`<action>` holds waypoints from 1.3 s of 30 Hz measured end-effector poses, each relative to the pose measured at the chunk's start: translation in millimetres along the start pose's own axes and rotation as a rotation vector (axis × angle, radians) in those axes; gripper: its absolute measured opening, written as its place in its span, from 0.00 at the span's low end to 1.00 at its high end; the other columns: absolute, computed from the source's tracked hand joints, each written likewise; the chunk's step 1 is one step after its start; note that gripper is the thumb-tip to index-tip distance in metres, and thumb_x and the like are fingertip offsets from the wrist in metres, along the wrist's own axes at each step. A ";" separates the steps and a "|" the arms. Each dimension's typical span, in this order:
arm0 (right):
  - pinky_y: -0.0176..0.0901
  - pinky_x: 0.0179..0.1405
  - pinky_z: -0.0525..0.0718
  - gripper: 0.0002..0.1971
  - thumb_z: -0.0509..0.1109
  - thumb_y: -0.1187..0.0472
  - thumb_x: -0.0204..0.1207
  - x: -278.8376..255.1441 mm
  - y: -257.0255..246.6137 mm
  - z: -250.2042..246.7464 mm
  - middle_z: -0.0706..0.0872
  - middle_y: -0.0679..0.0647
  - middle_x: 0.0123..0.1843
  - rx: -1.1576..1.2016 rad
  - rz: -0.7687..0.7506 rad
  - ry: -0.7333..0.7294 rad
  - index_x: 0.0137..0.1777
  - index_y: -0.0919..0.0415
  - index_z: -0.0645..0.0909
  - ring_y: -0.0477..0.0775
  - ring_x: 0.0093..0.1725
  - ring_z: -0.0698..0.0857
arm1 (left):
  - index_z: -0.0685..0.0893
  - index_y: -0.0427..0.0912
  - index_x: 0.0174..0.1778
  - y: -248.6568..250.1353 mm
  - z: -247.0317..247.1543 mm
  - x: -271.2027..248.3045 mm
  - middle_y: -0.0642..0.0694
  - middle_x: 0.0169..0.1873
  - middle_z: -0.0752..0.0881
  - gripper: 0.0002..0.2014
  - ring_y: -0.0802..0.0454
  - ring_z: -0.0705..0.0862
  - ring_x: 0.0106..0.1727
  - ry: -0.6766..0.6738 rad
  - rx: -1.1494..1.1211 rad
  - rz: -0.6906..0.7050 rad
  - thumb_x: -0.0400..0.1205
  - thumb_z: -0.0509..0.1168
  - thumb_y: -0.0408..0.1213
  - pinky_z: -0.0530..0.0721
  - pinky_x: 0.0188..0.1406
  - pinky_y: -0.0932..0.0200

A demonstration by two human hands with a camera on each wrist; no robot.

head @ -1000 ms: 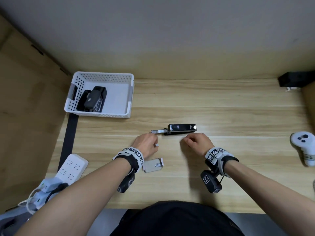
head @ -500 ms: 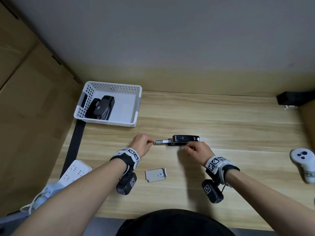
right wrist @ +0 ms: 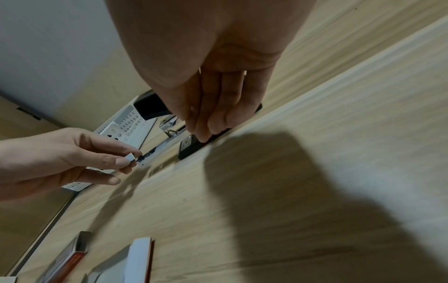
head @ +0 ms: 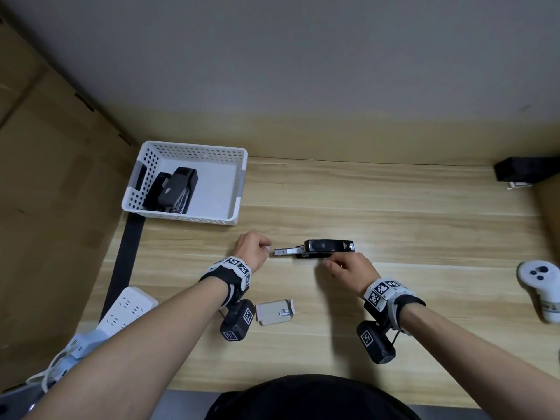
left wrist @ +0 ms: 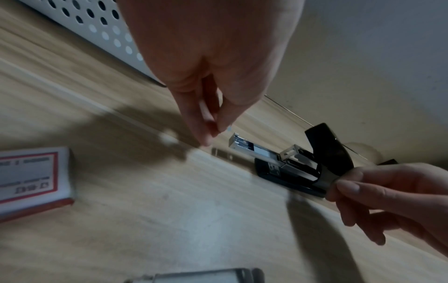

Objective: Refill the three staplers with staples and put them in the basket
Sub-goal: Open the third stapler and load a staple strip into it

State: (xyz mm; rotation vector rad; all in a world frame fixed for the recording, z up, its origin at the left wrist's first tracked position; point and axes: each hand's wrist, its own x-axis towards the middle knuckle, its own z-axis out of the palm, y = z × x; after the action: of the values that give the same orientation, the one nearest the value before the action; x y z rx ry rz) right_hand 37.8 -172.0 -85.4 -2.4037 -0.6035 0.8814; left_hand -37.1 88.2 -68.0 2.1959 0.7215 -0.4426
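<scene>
A black stapler (head: 328, 247) lies mid-table with its lid raised and its metal magazine tray (head: 286, 252) slid out to the left. My left hand (head: 268, 250) pinches a small strip of staples (right wrist: 129, 159) right at the tray's open end (right wrist: 155, 151). My right hand (head: 328, 263) grips the stapler's near side, with thumb and fingers (left wrist: 339, 189) pinched on its body. The white perforated basket (head: 185, 218) stands at the back left and holds two black staplers (head: 177, 189).
An open staple box (head: 275, 312) lies near my left wrist. At the left edge are a white power strip (head: 127, 307) and a black strap (head: 127, 262). A white controller (head: 542, 286) lies at the right edge, and a black device (head: 524, 172) sits at the back right.
My left hand has moved up from beside the staple box to the end of the tray. My right hand has closed in on the stapler and taken hold of it.
</scene>
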 end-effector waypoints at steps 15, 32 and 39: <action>0.47 0.43 0.82 0.10 0.65 0.50 0.80 -11.3 9.7 2.3 0.87 0.46 0.35 0.015 0.034 -0.006 0.38 0.50 0.84 0.51 0.39 0.84 | 0.93 0.41 0.45 5.5 14.6 -5.0 0.48 0.43 0.88 0.04 0.53 0.85 0.44 0.112 -0.096 0.109 0.76 0.77 0.35 0.83 0.49 0.62; 0.48 0.41 0.80 0.15 0.65 0.50 0.80 -13.5 16.8 8.4 0.85 0.47 0.32 -0.002 0.048 -0.050 0.29 0.43 0.75 0.51 0.37 0.82 | 0.93 0.45 0.51 5.6 30.2 -10.9 0.53 0.49 0.92 0.07 0.56 0.87 0.43 0.208 -0.229 -0.130 0.80 0.73 0.41 0.83 0.45 0.63; 0.48 0.41 0.81 0.15 0.64 0.48 0.79 -11.1 21.5 7.4 0.86 0.46 0.31 0.008 0.061 -0.054 0.31 0.48 0.79 0.48 0.35 0.83 | 0.91 0.59 0.37 -1.3 30.9 -10.3 0.63 0.35 0.90 0.03 0.56 0.88 0.35 0.182 -0.252 -0.187 0.75 0.77 0.48 0.88 0.37 0.58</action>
State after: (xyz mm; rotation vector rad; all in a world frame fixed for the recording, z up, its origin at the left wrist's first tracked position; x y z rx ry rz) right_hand 30.0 -192.5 -97.8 -2.4088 -0.5480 0.9755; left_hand -48.5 61.9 -83.4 1.9551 1.0293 -0.2312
